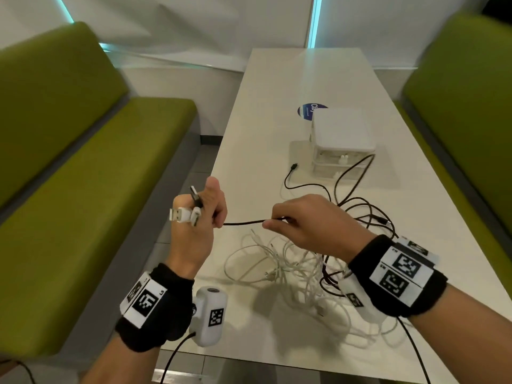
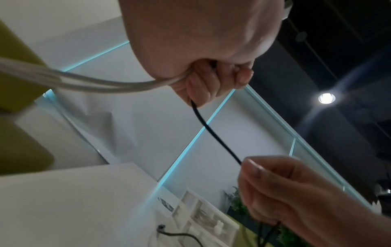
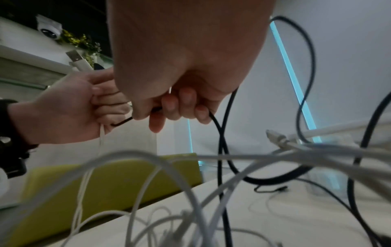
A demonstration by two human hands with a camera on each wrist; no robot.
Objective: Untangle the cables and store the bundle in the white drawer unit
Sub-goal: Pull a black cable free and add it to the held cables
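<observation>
A short stretch of black cable (image 1: pixel 243 223) is being held taut between the two hands, its long axis running almost level from side to side across the near edge of the white table (image 1: pixel 277 120). The left hand (image 1: pixel 198 217) is being kept closed in a fist around the plug ends: a white USB plug (image 1: pixel 178 214) and a black plug (image 1: pixel 195 196) are sticking out above its fingers, with white cables trailing below the fist. The right hand (image 1: pixel 310 220) is pinching the same black cable between thumb and curled fingers, with the rest of the cable trailing behind it into the tangle (image 1: pixel 299 261) of white and black cables on the table. That tangle is lying nearer the right hand. The white drawer unit (image 1: pixel 342 145) is standing farther back on the table, apart from both hands, with its drawers seemingly closed.
</observation>
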